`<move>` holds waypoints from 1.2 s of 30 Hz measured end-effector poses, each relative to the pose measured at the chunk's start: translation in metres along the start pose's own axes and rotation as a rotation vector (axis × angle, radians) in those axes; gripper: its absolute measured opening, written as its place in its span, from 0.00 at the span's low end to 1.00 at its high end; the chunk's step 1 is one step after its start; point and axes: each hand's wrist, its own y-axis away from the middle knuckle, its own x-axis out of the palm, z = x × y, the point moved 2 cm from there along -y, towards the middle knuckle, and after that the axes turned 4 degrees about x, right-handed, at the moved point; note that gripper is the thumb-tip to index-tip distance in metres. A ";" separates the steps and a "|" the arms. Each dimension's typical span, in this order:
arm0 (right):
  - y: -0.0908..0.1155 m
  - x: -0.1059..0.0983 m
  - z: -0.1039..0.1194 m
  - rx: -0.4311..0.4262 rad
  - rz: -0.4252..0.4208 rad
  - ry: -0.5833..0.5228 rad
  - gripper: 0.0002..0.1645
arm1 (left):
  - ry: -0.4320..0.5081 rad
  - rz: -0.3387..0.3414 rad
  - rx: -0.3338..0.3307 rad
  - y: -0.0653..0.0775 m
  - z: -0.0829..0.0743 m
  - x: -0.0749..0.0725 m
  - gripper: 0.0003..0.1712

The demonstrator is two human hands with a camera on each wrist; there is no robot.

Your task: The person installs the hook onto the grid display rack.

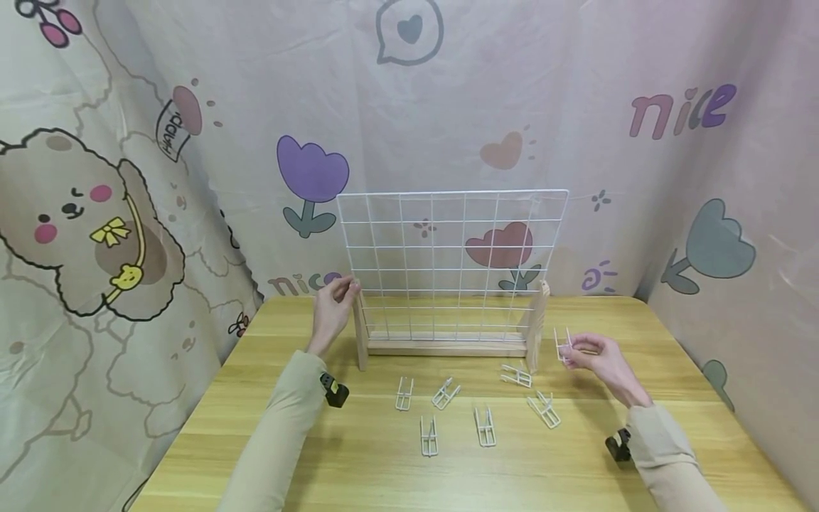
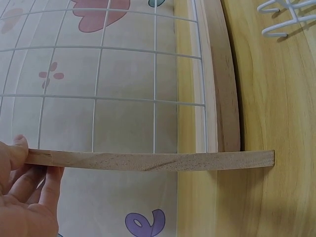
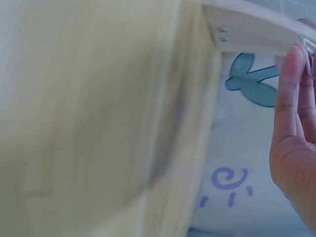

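A white wire grid panel (image 1: 449, 245) stands upright in a wooden stand (image 1: 448, 347). My left hand (image 1: 334, 306) is at the stand's left upright (image 2: 148, 161), pinching its upper end between thumb and fingers in the left wrist view. To the right of the stand, my right hand (image 1: 598, 359) pinches a white wire double-prong hook (image 1: 562, 346), its prongs pointing up. In the right wrist view, only part of that hook (image 3: 308, 57) shows between the fingertips, close to the right upright (image 3: 256, 27).
Several similar white wire hooks (image 1: 485, 428) lie scattered on the wooden table (image 1: 358, 462) in front of the stand. A printed curtain (image 1: 409, 107) hangs behind the table and along its sides. A small black camera is strapped at each wrist.
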 end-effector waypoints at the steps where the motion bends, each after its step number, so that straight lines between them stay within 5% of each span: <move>1: -0.001 0.001 0.003 -0.016 -0.003 -0.019 0.13 | -0.005 -0.002 0.000 0.000 0.000 0.000 0.23; 12: -0.002 0.008 0.036 -0.258 -0.071 -0.322 0.12 | -0.025 0.003 -0.002 0.001 0.000 0.000 0.23; 36: -0.022 0.022 0.113 -0.417 -0.164 -0.396 0.09 | -0.005 0.021 -0.025 0.002 0.001 -0.001 0.23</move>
